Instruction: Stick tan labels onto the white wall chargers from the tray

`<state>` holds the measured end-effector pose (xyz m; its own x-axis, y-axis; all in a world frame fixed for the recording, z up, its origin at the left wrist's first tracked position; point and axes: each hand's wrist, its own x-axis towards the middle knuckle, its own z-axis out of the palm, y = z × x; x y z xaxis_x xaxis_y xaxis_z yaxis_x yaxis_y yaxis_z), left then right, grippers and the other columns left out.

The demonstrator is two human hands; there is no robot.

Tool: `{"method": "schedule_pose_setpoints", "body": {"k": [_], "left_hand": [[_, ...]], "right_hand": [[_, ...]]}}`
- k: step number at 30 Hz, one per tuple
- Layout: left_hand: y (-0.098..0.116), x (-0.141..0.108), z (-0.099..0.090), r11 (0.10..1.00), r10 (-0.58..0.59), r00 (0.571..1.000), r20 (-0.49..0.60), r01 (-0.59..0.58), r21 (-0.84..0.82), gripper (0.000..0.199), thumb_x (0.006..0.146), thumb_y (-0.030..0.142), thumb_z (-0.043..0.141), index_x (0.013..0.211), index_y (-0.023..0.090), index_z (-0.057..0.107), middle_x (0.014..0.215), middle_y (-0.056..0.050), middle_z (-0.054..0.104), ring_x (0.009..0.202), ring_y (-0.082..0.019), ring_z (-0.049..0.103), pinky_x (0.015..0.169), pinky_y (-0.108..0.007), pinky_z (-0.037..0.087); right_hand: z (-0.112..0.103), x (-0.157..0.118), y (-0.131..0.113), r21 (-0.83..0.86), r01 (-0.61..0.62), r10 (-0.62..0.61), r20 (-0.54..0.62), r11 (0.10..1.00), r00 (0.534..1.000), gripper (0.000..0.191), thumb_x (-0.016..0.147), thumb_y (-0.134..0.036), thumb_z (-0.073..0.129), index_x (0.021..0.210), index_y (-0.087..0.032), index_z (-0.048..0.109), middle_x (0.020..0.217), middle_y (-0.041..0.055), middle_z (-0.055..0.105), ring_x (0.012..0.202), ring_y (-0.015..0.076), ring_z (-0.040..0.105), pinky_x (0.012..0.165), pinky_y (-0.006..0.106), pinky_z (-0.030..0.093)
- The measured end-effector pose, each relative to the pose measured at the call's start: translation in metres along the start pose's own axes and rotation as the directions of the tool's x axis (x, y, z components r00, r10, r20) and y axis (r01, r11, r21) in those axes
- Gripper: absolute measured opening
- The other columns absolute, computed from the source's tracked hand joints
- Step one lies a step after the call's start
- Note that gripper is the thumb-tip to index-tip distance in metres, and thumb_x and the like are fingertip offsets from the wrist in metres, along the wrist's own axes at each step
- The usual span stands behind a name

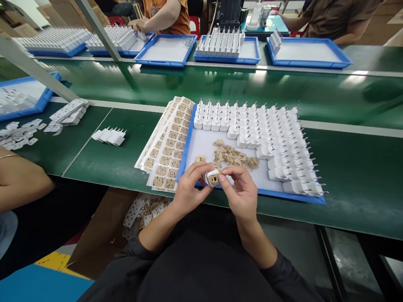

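My left hand (192, 184) grips a white plug charger (208, 178) over the front edge of the blue tray (188, 147). The charger's port face is turned up toward me, with a tan sticker (213, 178) lying over it and dark port openings showing. At the right edge of that face, the thumb and forefinger of my right hand (241, 191) pinch close on the sticker. Behind my hands, a loose pile of tan sticker pieces (233, 155) lies in the tray. Rows of white chargers (252, 126), pins up, fill the tray's back and right side.
Sticker sheets (170, 147) overlap left of the tray. Several chargers (110, 136) lie on the green bench farther left, near white parts (20, 134) and a neighbour's arm (22, 180). Across the belt (157, 82) stand more blue trays (166, 50); people sit behind them.
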<state>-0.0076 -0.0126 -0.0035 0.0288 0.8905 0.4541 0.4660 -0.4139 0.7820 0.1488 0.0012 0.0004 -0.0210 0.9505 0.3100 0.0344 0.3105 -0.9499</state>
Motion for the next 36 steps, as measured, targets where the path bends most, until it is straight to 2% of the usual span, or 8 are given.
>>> {"method": "schedule_pose_setpoints", "body": {"k": [11, 18, 21, 24, 26, 29, 33, 36], "left_hand": [[0.000, -0.001, 0.000, 0.999, 0.040, 0.999, -0.032, -0.039, 0.035, 0.028, 0.088, 0.015, 0.068, 0.115, 0.020, 0.066, 0.114, -0.010, 0.069, 0.102, -0.019, 0.070, 0.062, -0.020, 0.060], [0.000, -0.004, 0.002, 1.000, 0.021, 0.996, -0.088, -0.023, -0.018, 0.025, 0.090, 0.018, 0.067, 0.115, 0.021, 0.065, 0.115, -0.009, 0.070, 0.106, -0.019, 0.070, 0.071, -0.022, 0.063], [-0.001, -0.006, 0.002, 0.996, -0.019, 0.995, -0.101, 0.010, -0.086, 0.030, 0.089, 0.017, 0.069, 0.117, 0.023, 0.065, 0.118, -0.009, 0.070, 0.110, -0.020, 0.069, 0.072, -0.022, 0.063], [-0.004, -0.009, 0.002, 0.988, -0.048, 0.994, -0.103, 0.032, -0.150, 0.035, 0.086, 0.016, 0.072, 0.119, 0.024, 0.065, 0.120, -0.009, 0.070, 0.111, -0.021, 0.070, 0.071, -0.022, 0.063], [-0.006, -0.010, 0.002, 0.984, -0.029, 0.993, -0.117, 0.008, -0.176, 0.035, 0.085, 0.017, 0.074, 0.118, 0.024, 0.065, 0.120, -0.009, 0.070, 0.112, -0.022, 0.070, 0.072, -0.023, 0.064], [-0.007, -0.009, 0.005, 0.992, 0.067, 0.984, -0.163, -0.083, -0.094, 0.035, 0.085, 0.016, 0.075, 0.117, 0.025, 0.064, 0.117, -0.009, 0.070, 0.110, -0.021, 0.070, 0.074, -0.024, 0.064], [-0.006, -0.007, 0.006, 0.962, 0.259, 0.937, -0.234, -0.229, 0.148, 0.033, 0.087, 0.015, 0.073, 0.117, 0.024, 0.063, 0.113, -0.007, 0.070, 0.105, -0.018, 0.071, 0.087, -0.031, 0.064], [-0.006, -0.007, 0.006, 0.933, 0.321, 0.916, -0.239, -0.263, 0.246, 0.032, 0.089, 0.018, 0.072, 0.118, 0.026, 0.061, 0.113, -0.006, 0.071, 0.102, -0.018, 0.073, 0.088, -0.031, 0.063]], "right_hand": [[0.010, -0.003, 0.000, -0.183, 0.074, -0.086, -0.059, 0.980, 0.995, 0.013, 0.088, -0.024, 0.073, 0.097, -0.026, 0.064, 0.089, 0.0011, 0.067, 0.086, 0.0198, 0.067, 0.083, 0.038, 0.056], [0.014, 0.000, -0.008, -0.321, 0.224, -0.259, -0.072, 0.920, 0.963, 0.026, 0.084, -0.022, 0.077, 0.106, -0.028, 0.065, 0.099, 0.0042, 0.063, 0.086, 0.0202, 0.063, 0.075, 0.037, 0.059], [0.012, 0.004, -0.010, -0.222, 0.176, -0.167, 0.058, 0.959, 0.984, 0.032, 0.084, -0.025, 0.077, 0.114, -0.028, 0.065, 0.111, 0.0069, 0.060, 0.096, 0.0211, 0.063, 0.076, 0.036, 0.062], [0.007, 0.007, -0.007, -0.002, 0.019, -0.018, 0.226, 1.000, 0.974, 0.031, 0.086, -0.024, 0.073, 0.116, -0.030, 0.068, 0.114, 0.0057, 0.059, 0.107, 0.0210, 0.062, 0.084, 0.034, 0.059], [0.006, 0.007, -0.002, 0.172, -0.102, 0.054, 0.264, 0.980, 0.963, 0.026, 0.088, -0.024, 0.071, 0.113, -0.030, 0.071, 0.112, 0.0044, 0.058, 0.107, 0.0198, 0.061, 0.085, 0.032, 0.057], [0.011, 0.006, 0.003, 0.346, -0.195, 0.122, 0.222, 0.918, 0.967, 0.016, 0.088, -0.024, 0.068, 0.101, -0.029, 0.075, 0.105, 0.0027, 0.057, 0.101, 0.0182, 0.060, 0.084, 0.031, 0.055], [0.022, 0.003, 0.002, 0.421, -0.230, 0.196, 0.123, 0.877, 0.973, 0.009, 0.085, -0.023, 0.070, 0.091, -0.028, 0.075, 0.100, 0.0016, 0.057, 0.099, 0.0176, 0.058, 0.085, 0.030, 0.052], [0.027, 0.002, -0.001, 0.474, -0.262, 0.240, 0.106, 0.841, 0.965, 0.008, 0.082, -0.022, 0.070, 0.086, -0.027, 0.076, 0.099, 0.0013, 0.057, 0.097, 0.0171, 0.058, 0.089, 0.030, 0.050]]}}
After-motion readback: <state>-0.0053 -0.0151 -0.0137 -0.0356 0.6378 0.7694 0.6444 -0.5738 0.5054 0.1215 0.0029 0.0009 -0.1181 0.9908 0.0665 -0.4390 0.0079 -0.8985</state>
